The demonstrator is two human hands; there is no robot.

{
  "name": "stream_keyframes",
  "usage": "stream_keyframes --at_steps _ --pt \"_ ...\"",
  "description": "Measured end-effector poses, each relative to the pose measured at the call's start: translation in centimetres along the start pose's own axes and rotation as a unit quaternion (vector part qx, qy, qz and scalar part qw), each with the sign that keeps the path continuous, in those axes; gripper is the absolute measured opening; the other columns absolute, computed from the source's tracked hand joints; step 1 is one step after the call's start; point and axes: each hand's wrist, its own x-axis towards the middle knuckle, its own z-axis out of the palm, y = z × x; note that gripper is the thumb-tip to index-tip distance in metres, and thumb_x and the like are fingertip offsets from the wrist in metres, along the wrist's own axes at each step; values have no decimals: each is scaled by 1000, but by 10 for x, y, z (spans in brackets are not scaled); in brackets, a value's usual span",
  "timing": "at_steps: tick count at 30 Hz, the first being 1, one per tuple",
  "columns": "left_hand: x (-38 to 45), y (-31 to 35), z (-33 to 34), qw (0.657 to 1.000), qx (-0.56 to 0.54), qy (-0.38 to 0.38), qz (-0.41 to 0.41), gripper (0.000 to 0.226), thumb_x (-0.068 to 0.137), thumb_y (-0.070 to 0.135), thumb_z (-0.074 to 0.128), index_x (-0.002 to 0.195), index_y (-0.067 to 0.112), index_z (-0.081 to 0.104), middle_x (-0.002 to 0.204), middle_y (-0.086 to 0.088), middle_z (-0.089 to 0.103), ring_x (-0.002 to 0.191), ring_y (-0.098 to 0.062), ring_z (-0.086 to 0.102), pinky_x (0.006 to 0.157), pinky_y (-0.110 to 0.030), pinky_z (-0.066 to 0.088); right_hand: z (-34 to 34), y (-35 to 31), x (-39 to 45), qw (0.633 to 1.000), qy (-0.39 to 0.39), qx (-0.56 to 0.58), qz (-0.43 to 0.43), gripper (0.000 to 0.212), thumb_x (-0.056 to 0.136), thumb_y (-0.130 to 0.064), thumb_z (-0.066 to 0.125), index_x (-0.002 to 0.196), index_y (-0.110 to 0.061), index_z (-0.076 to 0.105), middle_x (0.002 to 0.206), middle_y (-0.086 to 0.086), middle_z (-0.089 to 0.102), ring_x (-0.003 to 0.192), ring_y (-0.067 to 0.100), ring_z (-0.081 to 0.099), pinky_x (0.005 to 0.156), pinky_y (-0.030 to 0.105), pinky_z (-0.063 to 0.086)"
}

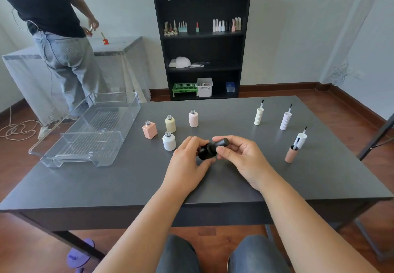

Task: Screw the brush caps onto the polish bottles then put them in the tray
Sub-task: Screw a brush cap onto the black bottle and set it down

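Above the near middle of the grey table [128, 178], the left hand [187, 164] grips the round black polish bottle [206, 151] while the right hand [238, 155] pinches its black cylindrical brush cap [222, 142]. Tilted threads could cross and jam.

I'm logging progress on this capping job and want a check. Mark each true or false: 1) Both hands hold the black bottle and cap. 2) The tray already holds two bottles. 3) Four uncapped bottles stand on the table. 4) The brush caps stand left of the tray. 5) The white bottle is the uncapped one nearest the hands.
1) True: the left hand grips the black bottle and the right hand grips its black cap.
2) False: the tray holds no bottles.
3) True: the peach bottle, yellow bottle, pink bottle and white bottle.
4) False: the brush caps stand on the table's right side, far from the tray.
5) True.
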Motion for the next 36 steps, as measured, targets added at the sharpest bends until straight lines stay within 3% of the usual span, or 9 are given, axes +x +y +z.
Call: stream_keyframes --at_steps 4,9,14,17,19,24,29,33,36 --pt "0 -1 0 1000 0 -14 -8 33 74 25 81 99 22 60 95 9 60 90 -9 59 80 -36 53 8 5 3 998 51 -33 -20 19 87 -9 68 94 -26 73 81 3 69 73 9 64 80 21 53" --pt "6 1 -6 1000 -8 13 -25 31 75 25 80 97 20 60 92 8 59 88 -9 57 78 -33 52 21 6 11 994 89 -38 -41 17 86 -13 69 90 -28 74 67 -8 62 64 3 60 68 12 48" --pt "1 -3 -8 997 12 35 -62 48 72 38 82 114 26 61 110 13 54 101 -1 51 87 -20 44 19 9 23 990 129 -52 6 8 87 -26 68 83 -31 73 77 3 67 75 5 60 74 17 47" --pt "-2 -16 -25 989 17 123 -85 48 72 35 83 112 24 60 115 10 45 121 -1 41 99 -29 37 11 5 41 984 121 -129 25 12 88 -35 65 89 -25 71 77 -4 63 68 4 54 66 16 42" --pt "-1 -29 -39 981 26 150 -118 44 73 30 83 110 24 59 121 3 45 128 -20 42 106 -42 37 10 1 56 976 98 -193 29 14 89 -35 64 94 -23 70 81 -1 63 72 9 53 68 21 42" --pt "5 -46 -50 974 50 75 -206 59 75 38 79 124 24 50 134 -2 45 126 -23 38 109 -42 31 21 0 79 959 59 -277 27 16 89 -31 62 100 -22 69 95 5 68 84 16 59 72 24 43" --pt "13 -49 -47 972 68 -4 -225 54 82 43 70 128 24 50 129 2 56 113 -25 42 91 -32 36 31 10 80 950 60 -307 16 15 88 -31 64 97 -21 70 91 7 66 83 20 60 73 29 45" --pt "14 -50 -48 975 57 13 -214 37 85 34 69 118 22 59 115 5 65 103 -21 49 80 -27 35 24 11 91 942 92 -324 4 14 88 -28 65 98 -20 70 85 -5 55 74 3 55 62 6 36" --pt "8 -49 -46 980 51 17 -191 32 83 32 70 113 26 60 110 11 63 99 -18 52 79 -28 38 15 -3 118 936 114 -332 -4 18 88 -26 65 103 -19 70 94 -3 58 76 5 54 64 8 34"
